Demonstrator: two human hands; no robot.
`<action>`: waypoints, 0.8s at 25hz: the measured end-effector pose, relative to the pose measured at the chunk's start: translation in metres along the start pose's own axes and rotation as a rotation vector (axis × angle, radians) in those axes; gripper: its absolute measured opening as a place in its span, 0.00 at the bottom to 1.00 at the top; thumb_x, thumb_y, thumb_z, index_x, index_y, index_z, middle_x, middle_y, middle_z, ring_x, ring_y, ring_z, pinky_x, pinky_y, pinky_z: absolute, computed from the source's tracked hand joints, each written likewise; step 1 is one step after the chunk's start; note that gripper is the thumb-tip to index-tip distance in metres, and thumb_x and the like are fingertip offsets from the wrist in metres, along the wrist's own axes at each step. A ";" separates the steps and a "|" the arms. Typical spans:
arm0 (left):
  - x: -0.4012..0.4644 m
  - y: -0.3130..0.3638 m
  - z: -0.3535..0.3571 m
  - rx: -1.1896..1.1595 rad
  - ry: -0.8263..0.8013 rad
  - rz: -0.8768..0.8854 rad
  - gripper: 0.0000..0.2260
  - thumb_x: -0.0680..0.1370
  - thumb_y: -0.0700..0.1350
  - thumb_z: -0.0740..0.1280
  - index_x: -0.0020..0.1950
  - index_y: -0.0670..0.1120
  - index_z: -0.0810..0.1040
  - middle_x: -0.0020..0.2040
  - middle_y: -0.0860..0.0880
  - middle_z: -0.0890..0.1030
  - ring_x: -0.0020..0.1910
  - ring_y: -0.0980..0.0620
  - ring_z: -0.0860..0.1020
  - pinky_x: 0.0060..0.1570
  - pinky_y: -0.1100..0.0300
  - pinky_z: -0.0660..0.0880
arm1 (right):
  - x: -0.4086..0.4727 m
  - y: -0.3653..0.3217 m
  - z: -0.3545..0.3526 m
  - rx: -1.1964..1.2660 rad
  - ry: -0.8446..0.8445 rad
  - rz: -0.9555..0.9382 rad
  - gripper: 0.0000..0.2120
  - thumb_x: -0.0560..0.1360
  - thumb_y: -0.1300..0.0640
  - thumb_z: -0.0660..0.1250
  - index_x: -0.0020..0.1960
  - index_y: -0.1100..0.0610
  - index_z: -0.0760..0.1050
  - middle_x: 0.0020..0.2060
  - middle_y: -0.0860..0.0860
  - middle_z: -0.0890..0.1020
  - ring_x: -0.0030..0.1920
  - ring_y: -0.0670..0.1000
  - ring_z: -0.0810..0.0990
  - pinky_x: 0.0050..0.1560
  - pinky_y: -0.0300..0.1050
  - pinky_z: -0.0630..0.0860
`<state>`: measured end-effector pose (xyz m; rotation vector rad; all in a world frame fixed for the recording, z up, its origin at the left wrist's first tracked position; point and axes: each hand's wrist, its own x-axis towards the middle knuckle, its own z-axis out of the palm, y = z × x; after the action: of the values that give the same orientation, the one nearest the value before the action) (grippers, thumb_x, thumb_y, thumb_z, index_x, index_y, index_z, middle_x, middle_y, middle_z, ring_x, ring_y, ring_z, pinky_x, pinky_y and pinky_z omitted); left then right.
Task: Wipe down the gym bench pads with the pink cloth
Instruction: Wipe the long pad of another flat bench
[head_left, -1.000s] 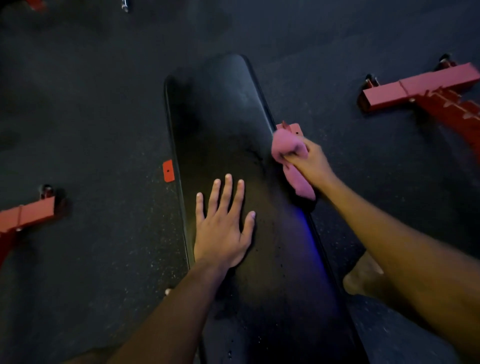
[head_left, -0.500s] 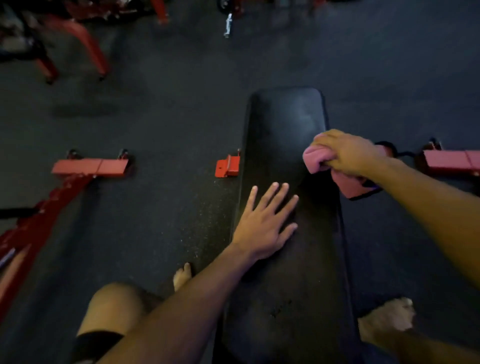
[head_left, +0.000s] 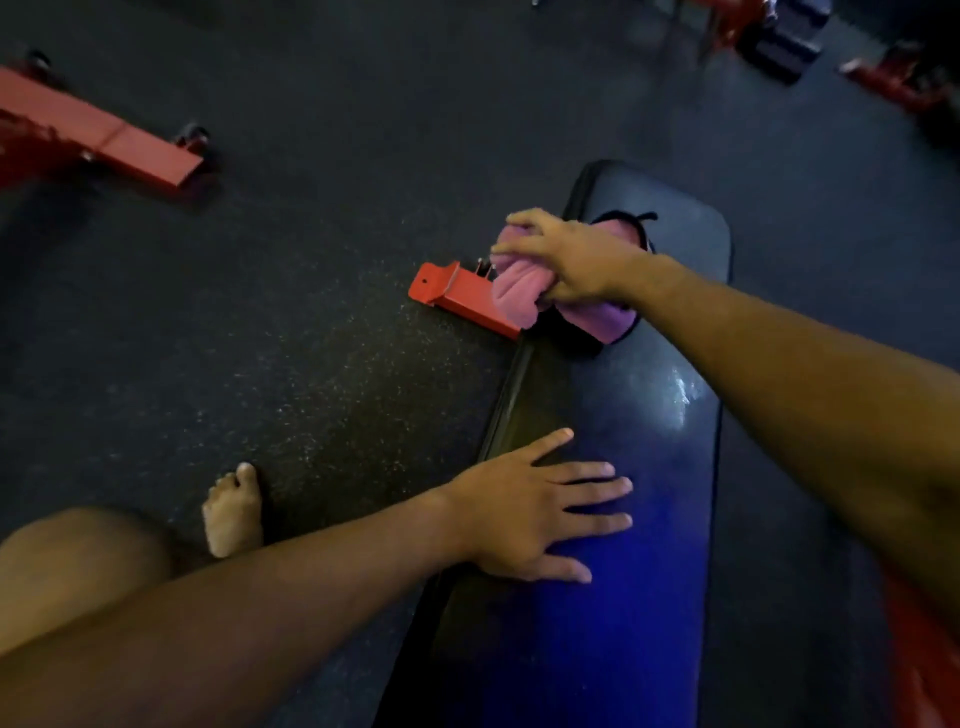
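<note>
— Gripping the pink cloth (head_left: 519, 291) w/ our right hand (head_left: 576, 260), fingers curled round the bunched fabric, at the left edge of the bench pad (head_left: 649, 415) toward its far end.

— And our left hand (head_left: 530, 514)?

— Flat on the pad nearer us, fingers straight & spread, holding nothing. Thumb sits by the pad's left edge.

— Where's the cloth hang?

— Part lies on the pad, part droops over the side, just above the red bracket (head_left: 457, 299) on the floor (head_left: 311, 389).

— Anything else?

— Our bare foot (head_left: 234, 512) on the floor left of the bench; a red frame (head_left: 104, 137) w/ small wheels far left. Pad shines wet-ish near our right forearm.
</note>
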<state>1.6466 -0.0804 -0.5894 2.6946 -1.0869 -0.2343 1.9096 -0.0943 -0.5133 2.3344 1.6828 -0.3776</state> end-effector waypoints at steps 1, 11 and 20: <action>0.003 -0.004 0.004 0.001 0.003 0.019 0.31 0.85 0.67 0.48 0.85 0.55 0.53 0.86 0.50 0.47 0.84 0.51 0.42 0.79 0.39 0.32 | 0.018 0.000 -0.003 -0.047 -0.069 -0.029 0.32 0.72 0.48 0.74 0.74 0.43 0.70 0.73 0.51 0.70 0.68 0.58 0.75 0.63 0.57 0.72; -0.004 -0.005 0.008 -0.049 0.106 0.045 0.31 0.85 0.66 0.50 0.84 0.52 0.59 0.86 0.47 0.53 0.85 0.47 0.48 0.81 0.37 0.40 | 0.026 -0.068 0.009 -0.083 -0.492 -0.140 0.12 0.73 0.40 0.67 0.51 0.45 0.76 0.43 0.45 0.81 0.45 0.52 0.78 0.47 0.50 0.74; -0.004 -0.004 0.007 -0.068 0.129 0.038 0.31 0.85 0.67 0.50 0.84 0.52 0.60 0.85 0.48 0.55 0.85 0.47 0.49 0.81 0.38 0.42 | 0.056 -0.024 -0.012 -0.197 -0.380 0.043 0.18 0.70 0.34 0.70 0.51 0.45 0.77 0.48 0.50 0.84 0.47 0.56 0.80 0.50 0.52 0.77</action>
<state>1.6448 -0.0764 -0.5966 2.5874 -1.0709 -0.0869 1.9047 -0.0330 -0.5227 2.0017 1.4171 -0.5773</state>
